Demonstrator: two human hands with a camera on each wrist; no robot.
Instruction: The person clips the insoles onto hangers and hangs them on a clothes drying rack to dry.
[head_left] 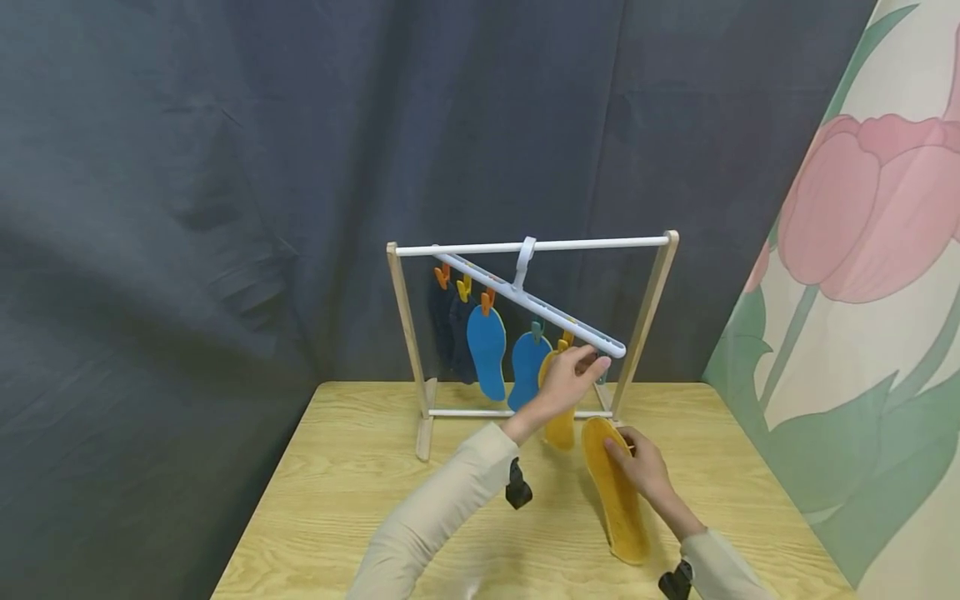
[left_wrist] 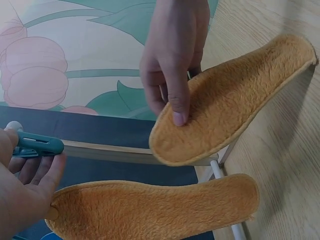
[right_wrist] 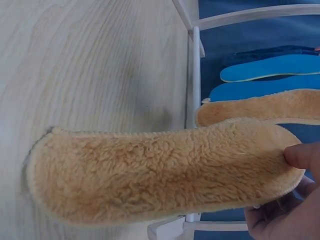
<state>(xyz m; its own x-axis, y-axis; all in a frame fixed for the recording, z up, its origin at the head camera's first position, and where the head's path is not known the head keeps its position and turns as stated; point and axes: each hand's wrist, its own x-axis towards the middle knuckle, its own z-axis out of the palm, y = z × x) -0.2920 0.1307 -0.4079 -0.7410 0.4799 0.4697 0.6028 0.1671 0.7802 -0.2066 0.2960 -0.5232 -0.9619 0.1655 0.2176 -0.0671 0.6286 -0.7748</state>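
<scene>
My left hand (head_left: 564, 385) is raised to the near right end of a white clip hanger (head_left: 555, 315). Its thumb and fingers pinch a teal clothespin (left_wrist: 42, 144), whose tip holds nothing. Lower and to the right, my right hand (head_left: 647, 468) grips one end of a fuzzy tan insole (head_left: 618, 500), thumb on the plush face and fingers behind. The insole slants down toward the tabletop. Beside my left hand hangs a matching tan insole (left_wrist: 155, 207) from a yellow clothespin (head_left: 564, 340), partly hidden by that hand in the head view.
The hanger hooks over the top bar of a wood-and-white rack (head_left: 652, 312) and slants toward me. Two blue insoles (head_left: 487, 354) and dark cloth items (head_left: 452, 333) hang farther along it. A wooden table (head_left: 360, 500) lies below, with a dark curtain (head_left: 300, 208) behind and a tulip-patterned wall (head_left: 862, 333) at right.
</scene>
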